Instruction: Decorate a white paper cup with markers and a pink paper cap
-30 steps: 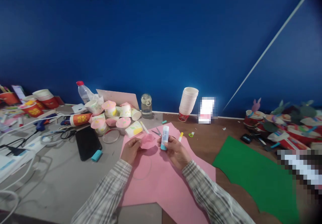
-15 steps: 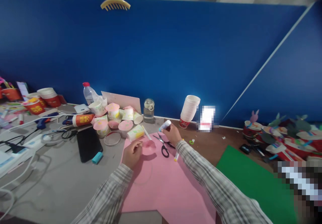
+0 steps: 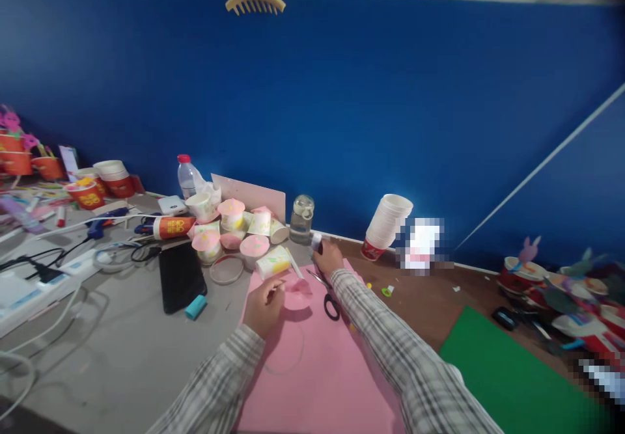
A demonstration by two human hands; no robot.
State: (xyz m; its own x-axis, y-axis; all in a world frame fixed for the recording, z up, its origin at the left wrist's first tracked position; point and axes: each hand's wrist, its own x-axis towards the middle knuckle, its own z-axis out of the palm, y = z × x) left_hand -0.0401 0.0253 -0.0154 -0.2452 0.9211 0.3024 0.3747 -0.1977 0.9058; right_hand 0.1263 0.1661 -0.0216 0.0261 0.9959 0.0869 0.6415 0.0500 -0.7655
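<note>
My left hand (image 3: pixel 266 304) pinches the edge of a cut piece of pink paper (image 3: pixel 297 296), held just over a large pink sheet (image 3: pixel 332 369). My right hand (image 3: pixel 328 258) is closed around a white glue stick (image 3: pixel 316 240); only its end shows past the fingers. Partly under the right wrist lie black-handled scissors (image 3: pixel 331 306). A patterned paper cup (image 3: pixel 273 263) rests on its side behind the left hand. A turquoise cap (image 3: pixel 196 307) lies left of that hand, beside a black phone (image 3: pixel 181 278).
Several pink-topped paper cups (image 3: pixel 232 213) stand behind, near a glass jar (image 3: pixel 301 220). A leaning stack of white cups (image 3: pixel 388 222) is at back right. Green paper (image 3: pixel 508 375) lies at right, a power strip (image 3: pixel 53 284) with cables at left. A blue partition (image 3: pixel 342 95) closes the back.
The view has turned slightly left. My right hand with the glue stick has shifted a little left and back, nearer the glass jar. My left hand keeps hold of the pink paper.
</note>
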